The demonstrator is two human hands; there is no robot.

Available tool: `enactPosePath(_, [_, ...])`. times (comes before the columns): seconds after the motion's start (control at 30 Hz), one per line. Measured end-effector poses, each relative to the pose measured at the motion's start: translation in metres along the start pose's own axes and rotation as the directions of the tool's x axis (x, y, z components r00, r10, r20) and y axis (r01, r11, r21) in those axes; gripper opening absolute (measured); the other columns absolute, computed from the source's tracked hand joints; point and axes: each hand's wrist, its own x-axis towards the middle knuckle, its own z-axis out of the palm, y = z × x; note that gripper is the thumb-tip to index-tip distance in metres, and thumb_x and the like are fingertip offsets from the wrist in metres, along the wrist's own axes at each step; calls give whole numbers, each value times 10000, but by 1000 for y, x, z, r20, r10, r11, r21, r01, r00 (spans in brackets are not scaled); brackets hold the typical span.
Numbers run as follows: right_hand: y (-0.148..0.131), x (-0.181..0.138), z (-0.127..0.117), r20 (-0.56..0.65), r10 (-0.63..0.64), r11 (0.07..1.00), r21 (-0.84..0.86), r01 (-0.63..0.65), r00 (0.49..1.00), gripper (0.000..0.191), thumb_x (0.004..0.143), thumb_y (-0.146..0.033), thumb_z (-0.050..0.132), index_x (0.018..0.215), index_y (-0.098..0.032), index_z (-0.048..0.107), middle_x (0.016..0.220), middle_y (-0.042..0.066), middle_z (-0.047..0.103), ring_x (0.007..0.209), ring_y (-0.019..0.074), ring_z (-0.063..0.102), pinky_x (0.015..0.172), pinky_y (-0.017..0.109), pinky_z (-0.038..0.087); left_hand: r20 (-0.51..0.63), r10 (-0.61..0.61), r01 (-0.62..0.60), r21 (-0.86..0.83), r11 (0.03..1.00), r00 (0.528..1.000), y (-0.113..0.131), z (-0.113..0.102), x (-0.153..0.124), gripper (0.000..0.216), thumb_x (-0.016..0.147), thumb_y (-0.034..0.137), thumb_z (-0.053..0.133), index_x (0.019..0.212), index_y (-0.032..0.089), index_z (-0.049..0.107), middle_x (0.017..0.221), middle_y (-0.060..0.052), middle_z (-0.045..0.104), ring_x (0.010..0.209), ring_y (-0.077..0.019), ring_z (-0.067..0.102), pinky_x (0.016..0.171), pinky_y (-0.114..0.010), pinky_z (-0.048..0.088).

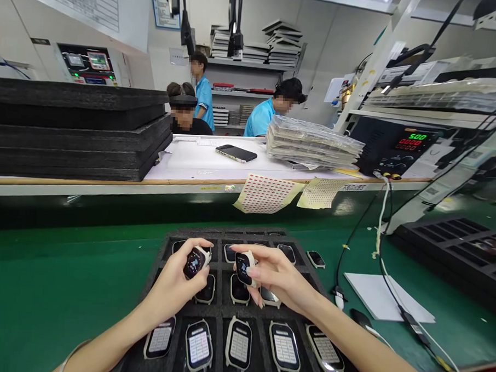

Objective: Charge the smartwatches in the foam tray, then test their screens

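Observation:
My left hand [182,279] is closed around a strapless smartwatch [195,262], its lit dark face turned towards me. Level with it, my right hand [273,272] grips a second smartwatch [241,267] by its pale case, also with a lit screen. Both are held above a black foam tray [219,322] divided into compartments. In the tray's front row lie several watches with lit grid-like screens, among them one watch [239,343] near the middle. Behind them, dark-screened watches fill other compartments, some partly hidden by my hands.
One watch [316,259] lies on the green mat right of the tray. White paper [389,296] and cables lie further right. Stacked black foam [69,134], a phone [236,153] and a power supply [391,145] stand on the raised shelf. People sit and stand beyond.

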Motion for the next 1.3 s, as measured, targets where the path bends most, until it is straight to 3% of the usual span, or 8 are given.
enactPosePath(0.13, [0, 1, -1, 4, 3, 1000, -2, -3, 1000, 469, 811, -251, 701, 1254, -164, 574, 696, 10, 606, 514, 130, 614, 484, 253, 526, -17, -51, 50, -30, 998, 999, -1, 0, 2, 353, 832, 268, 573, 1165, 218, 466, 788, 32, 498, 517, -82, 476, 460, -197, 433])
enactPosePath(0.23, [-1, 2, 0, -3, 4, 1000, 9, -4, 1000, 501, 822, -262, 689, 1293, -188, 536, 772, 23, 617, 582, 143, 638, 518, 255, 527, 23, -31, 34, -164, 986, 999, -3, 1, 5, 403, 814, 272, 615, 1177, 200, 455, 813, 12, 522, 597, -108, 528, 540, -226, 488])
enactPosePath(0.4, [0, 6, 1, -28, 61, 998, 15, -61, 998, 455, 880, -261, 589, 1313, -186, 473, 950, 86, 655, 614, 165, 673, 503, 249, 524, 88, -20, 58, -456, 888, 996, -8, 2, 9, 359, 851, 242, 552, 1193, 183, 460, 979, -72, 588, 859, -197, 596, 663, -291, 528])
enactPosePath(0.53, [3, 8, 1, -94, 64, 997, -38, -68, 993, 452, 880, -264, 572, 1307, -169, 457, 980, 111, 669, 603, 168, 677, 493, 248, 525, 140, -82, 147, -554, 819, 987, -7, 2, 7, 334, 862, 220, 511, 1192, 171, 497, 1021, -102, 623, 977, -257, 603, 741, -358, 535])
enactPosePath(1.0, [9, 9, -4, -136, 56, 988, -137, -75, 989, 523, 829, -289, 635, 1311, -145, 491, 813, 66, 690, 551, 173, 669, 446, 247, 523, 209, -112, 212, -552, 806, 971, -4, 2, 7, 326, 856, 168, 467, 1180, 171, 495, 1084, -112, 623, 1002, -272, 614, 790, -399, 535])
enactPosePath(1.17, [9, 8, -2, -157, 33, 972, -223, -68, 987, 510, 839, -297, 644, 1300, -149, 481, 937, 85, 682, 528, 132, 652, 442, 221, 516, 230, -103, 212, -523, 826, 968, -5, 1, 6, 331, 851, 151, 465, 1178, 190, 496, 1113, -95, 605, 1007, -252, 601, 791, -394, 542])
enactPosePath(1.3, [5, 5, 1, -112, -5, 961, -275, -26, 994, 536, 831, -264, 665, 1311, -152, 456, 918, 65, 668, 584, 132, 660, 496, 227, 536, 239, -86, 202, -521, 829, 967, -7, 1, 7, 332, 836, 146, 489, 1162, 207, 501, 1125, -86, 611, 1050, -258, 590, 812, -392, 538])
